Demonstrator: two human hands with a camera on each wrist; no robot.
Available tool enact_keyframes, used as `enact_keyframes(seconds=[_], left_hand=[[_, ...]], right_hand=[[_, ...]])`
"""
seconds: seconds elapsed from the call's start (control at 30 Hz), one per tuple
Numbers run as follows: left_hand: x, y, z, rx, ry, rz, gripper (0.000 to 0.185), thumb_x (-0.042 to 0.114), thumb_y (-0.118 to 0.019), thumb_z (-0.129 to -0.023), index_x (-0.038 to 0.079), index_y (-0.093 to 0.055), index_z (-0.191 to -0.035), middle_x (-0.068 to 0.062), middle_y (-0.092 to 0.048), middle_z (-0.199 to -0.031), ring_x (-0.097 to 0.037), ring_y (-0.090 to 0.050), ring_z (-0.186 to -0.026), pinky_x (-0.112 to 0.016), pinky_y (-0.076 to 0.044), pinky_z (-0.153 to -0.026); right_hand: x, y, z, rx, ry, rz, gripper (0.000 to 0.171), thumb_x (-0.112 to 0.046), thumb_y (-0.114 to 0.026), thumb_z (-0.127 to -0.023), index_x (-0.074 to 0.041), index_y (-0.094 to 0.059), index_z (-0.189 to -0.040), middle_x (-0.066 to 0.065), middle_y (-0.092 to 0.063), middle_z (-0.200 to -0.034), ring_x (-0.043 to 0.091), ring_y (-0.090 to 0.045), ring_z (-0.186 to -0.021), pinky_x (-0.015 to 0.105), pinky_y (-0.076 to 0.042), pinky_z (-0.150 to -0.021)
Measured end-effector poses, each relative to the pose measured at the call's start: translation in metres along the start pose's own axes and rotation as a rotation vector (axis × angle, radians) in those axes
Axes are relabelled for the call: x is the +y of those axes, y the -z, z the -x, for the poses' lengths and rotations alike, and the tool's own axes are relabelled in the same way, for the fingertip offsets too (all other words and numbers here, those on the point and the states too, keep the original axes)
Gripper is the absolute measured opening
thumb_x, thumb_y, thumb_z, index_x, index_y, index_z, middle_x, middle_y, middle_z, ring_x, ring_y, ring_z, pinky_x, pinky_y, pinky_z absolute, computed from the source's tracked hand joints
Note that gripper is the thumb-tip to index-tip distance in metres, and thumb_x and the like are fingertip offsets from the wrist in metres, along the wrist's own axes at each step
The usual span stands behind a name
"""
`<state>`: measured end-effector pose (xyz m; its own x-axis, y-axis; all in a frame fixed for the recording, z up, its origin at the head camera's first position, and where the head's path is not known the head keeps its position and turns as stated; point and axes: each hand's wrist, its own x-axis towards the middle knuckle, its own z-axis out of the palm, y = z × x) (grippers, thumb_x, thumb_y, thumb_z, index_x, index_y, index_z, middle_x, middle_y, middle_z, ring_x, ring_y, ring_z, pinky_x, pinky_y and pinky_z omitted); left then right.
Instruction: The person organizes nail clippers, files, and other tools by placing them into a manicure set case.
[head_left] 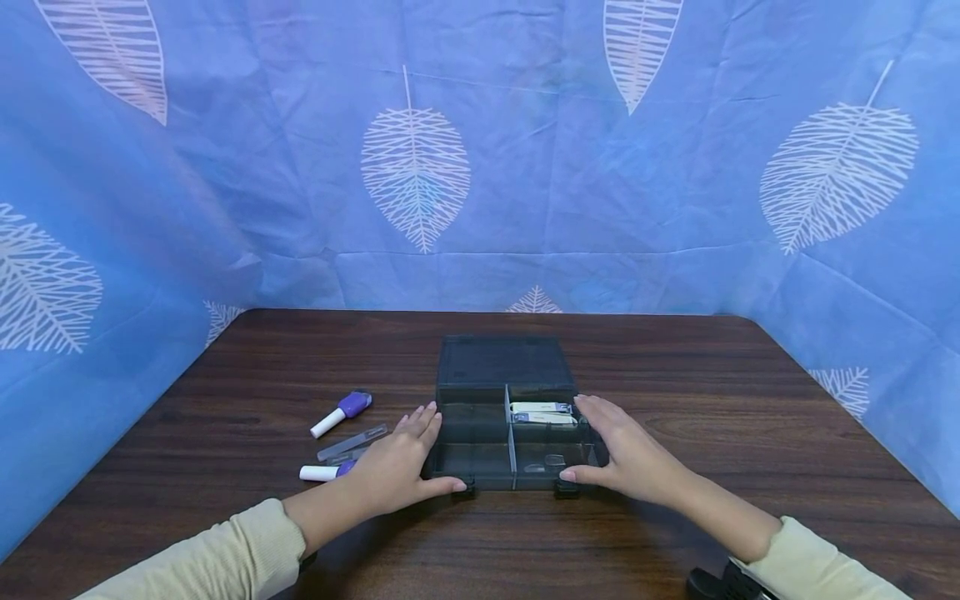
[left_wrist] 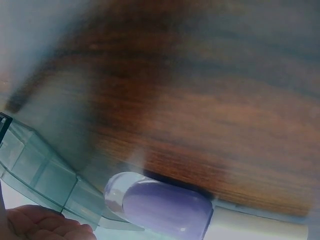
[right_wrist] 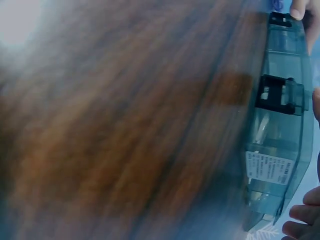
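A dark translucent compartment box (head_left: 487,477) sits open on the wooden table, its lid (head_left: 502,362) lying flat behind it. White nail clippers (head_left: 542,413) lie in its right rear compartment. My left hand (head_left: 397,467) rests against the box's left side, thumb on the front wall by the left latch. My right hand (head_left: 626,454) lies along the right side, thumb at the front by the right latch. Both hands' fingers are nearly straight. The right wrist view shows the box's front wall (right_wrist: 280,150) with a black latch (right_wrist: 279,94) and a label.
Left of the box lie a white tube with a purple cap (head_left: 341,413), a clear nail-file sleeve (head_left: 352,442) and a second purple-capped tube (head_left: 318,472), partly under my left wrist; its cap (left_wrist: 165,207) fills the left wrist view. Blue leaf-print cloth surrounds the table (head_left: 750,392).
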<state>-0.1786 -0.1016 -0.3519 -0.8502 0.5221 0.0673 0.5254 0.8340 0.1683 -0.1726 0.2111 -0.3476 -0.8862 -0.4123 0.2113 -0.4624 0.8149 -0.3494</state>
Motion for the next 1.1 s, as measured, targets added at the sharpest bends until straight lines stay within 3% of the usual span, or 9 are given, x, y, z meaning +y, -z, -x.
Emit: enact_keyframes(seconds=[0.47,0.8,0.93,1.1], left_hand=[[0.001,0.001,0.000,0.017,-0.005,-0.001,0.090,0.063,-0.054,-0.081,-0.004,-0.038,-0.139,-0.021,-0.030,-0.148,-0.034,-0.034,-0.136,-0.047,-0.038,-0.104],[-0.004,0.007,0.002,-0.029,0.008,0.057,0.093,0.064,-0.055,-0.081,-0.001,-0.031,-0.143,-0.019,-0.025,-0.151,-0.036,-0.029,-0.138,-0.050,-0.038,-0.103],[-0.014,0.011,0.008,0.008,-0.059,0.102,0.091,0.060,-0.057,-0.082,0.000,-0.028,-0.144,-0.019,-0.024,-0.152,-0.036,-0.029,-0.137,-0.050,-0.039,-0.102],[-0.031,0.017,0.021,0.112,-0.145,0.097,0.083,0.053,-0.059,-0.084,-0.001,-0.034,-0.142,-0.019,-0.034,-0.147,-0.037,-0.036,-0.134,-0.050,-0.037,-0.103]], right_hand=[[0.005,-0.004,0.003,-0.063,-0.040,-0.005,0.102,-0.060,-0.069,-0.072,0.007,-0.032,-0.140,0.028,-0.032,-0.145,0.046,-0.028,-0.134,0.063,-0.031,-0.101],[0.005,-0.004,0.002,-0.067,-0.042,0.023,0.104,-0.062,-0.068,-0.070,0.007,-0.033,-0.140,0.027,-0.034,-0.144,0.045,-0.027,-0.134,0.062,-0.031,-0.102],[0.005,-0.005,0.003,-0.081,-0.039,0.039,0.105,-0.064,-0.066,-0.071,0.007,-0.033,-0.140,0.027,-0.034,-0.144,0.045,-0.027,-0.135,0.062,-0.030,-0.102],[0.004,-0.005,0.003,-0.080,-0.043,0.044,0.104,-0.063,-0.067,-0.071,0.006,-0.033,-0.140,0.027,-0.034,-0.144,0.045,-0.027,-0.135,0.062,-0.031,-0.102]])
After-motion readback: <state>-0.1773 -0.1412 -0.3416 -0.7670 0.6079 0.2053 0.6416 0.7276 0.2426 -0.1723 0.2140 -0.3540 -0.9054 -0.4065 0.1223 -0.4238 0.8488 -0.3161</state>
